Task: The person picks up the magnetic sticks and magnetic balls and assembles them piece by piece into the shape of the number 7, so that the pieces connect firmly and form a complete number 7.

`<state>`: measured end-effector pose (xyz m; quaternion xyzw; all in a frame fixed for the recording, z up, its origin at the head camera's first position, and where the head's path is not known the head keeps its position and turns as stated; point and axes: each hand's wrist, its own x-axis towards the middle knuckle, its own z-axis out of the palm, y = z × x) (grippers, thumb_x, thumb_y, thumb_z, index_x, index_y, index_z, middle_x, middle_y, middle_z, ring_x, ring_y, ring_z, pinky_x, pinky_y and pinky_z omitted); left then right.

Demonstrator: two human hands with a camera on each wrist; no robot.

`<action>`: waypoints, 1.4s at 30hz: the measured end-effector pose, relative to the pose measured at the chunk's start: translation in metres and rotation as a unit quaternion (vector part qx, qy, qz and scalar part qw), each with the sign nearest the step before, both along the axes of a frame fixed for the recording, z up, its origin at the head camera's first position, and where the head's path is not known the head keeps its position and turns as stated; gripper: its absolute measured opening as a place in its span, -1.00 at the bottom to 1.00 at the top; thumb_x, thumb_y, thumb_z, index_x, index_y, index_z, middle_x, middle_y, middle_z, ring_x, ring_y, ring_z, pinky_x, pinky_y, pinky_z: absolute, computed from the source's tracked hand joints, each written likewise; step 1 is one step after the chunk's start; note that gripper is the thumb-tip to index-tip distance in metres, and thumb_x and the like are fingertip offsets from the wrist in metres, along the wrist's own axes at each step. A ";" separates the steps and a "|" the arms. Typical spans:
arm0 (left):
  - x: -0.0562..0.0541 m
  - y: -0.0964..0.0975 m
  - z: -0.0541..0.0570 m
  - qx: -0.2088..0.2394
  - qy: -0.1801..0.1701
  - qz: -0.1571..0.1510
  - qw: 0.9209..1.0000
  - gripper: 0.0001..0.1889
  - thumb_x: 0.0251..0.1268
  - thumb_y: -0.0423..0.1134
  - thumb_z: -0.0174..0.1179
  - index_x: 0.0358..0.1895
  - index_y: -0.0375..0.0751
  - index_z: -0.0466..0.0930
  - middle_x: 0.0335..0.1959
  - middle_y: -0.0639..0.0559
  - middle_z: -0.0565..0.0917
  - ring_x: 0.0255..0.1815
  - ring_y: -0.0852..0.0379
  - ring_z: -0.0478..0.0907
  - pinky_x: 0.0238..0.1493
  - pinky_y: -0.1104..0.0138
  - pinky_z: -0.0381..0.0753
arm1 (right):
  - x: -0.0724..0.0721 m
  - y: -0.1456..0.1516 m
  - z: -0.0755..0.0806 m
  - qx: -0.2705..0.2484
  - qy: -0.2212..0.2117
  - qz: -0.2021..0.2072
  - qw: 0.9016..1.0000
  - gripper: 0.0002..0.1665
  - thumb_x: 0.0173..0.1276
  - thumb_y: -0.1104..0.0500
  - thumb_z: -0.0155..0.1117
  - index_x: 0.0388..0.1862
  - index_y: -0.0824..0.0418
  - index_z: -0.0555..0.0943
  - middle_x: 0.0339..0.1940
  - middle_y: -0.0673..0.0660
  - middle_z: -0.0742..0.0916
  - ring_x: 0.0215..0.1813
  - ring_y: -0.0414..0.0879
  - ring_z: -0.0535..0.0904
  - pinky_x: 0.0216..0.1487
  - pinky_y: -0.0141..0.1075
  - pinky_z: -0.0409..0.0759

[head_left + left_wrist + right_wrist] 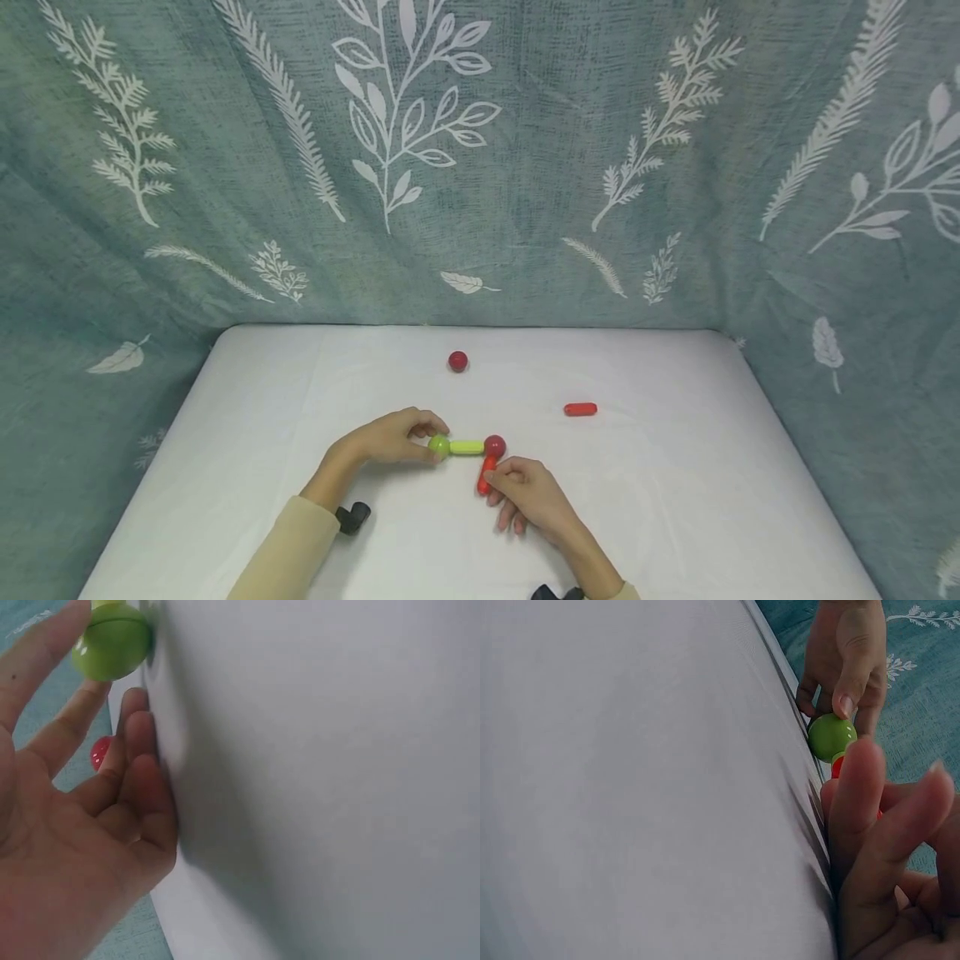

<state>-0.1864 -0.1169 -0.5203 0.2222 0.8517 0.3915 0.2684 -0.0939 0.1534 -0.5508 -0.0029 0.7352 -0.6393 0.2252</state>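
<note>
A green ball [439, 446], a yellow-green rod [467, 447] and a red ball [495, 446] stand joined in a row on the white table. From the red ball a red rod [486, 475] points toward the near edge. My left hand [397, 435] pinches the green ball between thumb and forefinger, its other fingers loosely bent. With thumb and forefinger my right hand [531, 496] pinches the red rod. In the left wrist view the green ball [114, 643] shows at the thumb tip. My right fingers hide most of the red rod in the right wrist view.
A loose red ball [457, 361] lies toward the back of the white table [675, 500]. Another red rod [581, 409] lies to the right of the joined pieces. Behind the table hangs a green leaf-patterned cloth [525, 167].
</note>
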 end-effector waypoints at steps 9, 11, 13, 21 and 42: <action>0.002 -0.002 -0.007 0.011 0.001 0.015 1.000 -0.68 0.20 0.00 0.44 0.02 0.21 0.68 0.01 0.23 0.58 0.20 0.02 0.48 0.27 0.02 0.39 | 0.000 0.000 0.002 0.003 0.000 -0.002 1.000 -0.57 0.44 -0.05 0.30 -0.20 0.35 0.62 -0.42 0.24 0.73 -0.66 -0.06 0.63 -0.74 -0.41 0.47; 0.002 -0.002 -0.008 0.011 0.000 0.018 1.000 -0.69 0.20 0.01 0.44 0.01 0.24 0.68 0.01 0.24 0.57 0.20 0.04 0.48 0.26 0.03 0.39 | 0.000 0.000 0.002 0.004 -0.003 -0.004 1.000 -0.57 0.44 -0.06 0.31 -0.20 0.35 0.62 -0.42 0.23 0.73 -0.66 -0.06 0.63 -0.74 -0.40 0.47; 0.001 -0.002 -0.009 0.010 -0.001 0.019 1.000 -0.70 0.20 0.01 0.44 0.00 0.27 0.67 0.01 0.24 0.57 0.20 0.05 0.48 0.26 0.03 0.39 | 0.000 0.000 0.002 0.004 -0.003 -0.004 1.000 -0.56 0.44 -0.06 0.30 -0.19 0.34 0.62 -0.41 0.24 0.73 -0.65 -0.06 0.64 -0.73 -0.40 0.48; 0.000 -0.001 -0.010 0.006 -0.009 0.022 1.000 -0.71 0.19 0.03 0.44 -0.02 0.30 0.69 -0.03 0.25 0.57 0.14 0.09 0.49 0.22 0.03 0.41 | 0.005 0.013 0.004 0.017 -0.011 -0.002 1.000 -0.61 0.46 -0.01 0.27 -0.14 0.35 0.63 -0.40 0.22 0.73 -0.61 -0.07 0.65 -0.67 -0.39 0.53; -0.001 -0.003 -0.011 0.007 -0.010 0.028 1.000 -0.72 0.19 0.02 0.44 -0.02 0.29 0.69 -0.01 0.25 0.58 0.15 0.11 0.50 0.23 0.06 0.41 | -0.049 0.115 0.025 0.251 0.174 -0.147 0.941 -0.69 0.49 0.05 0.27 0.02 0.25 0.63 -0.23 0.20 0.71 -0.30 0.04 0.63 -0.32 -0.25 0.53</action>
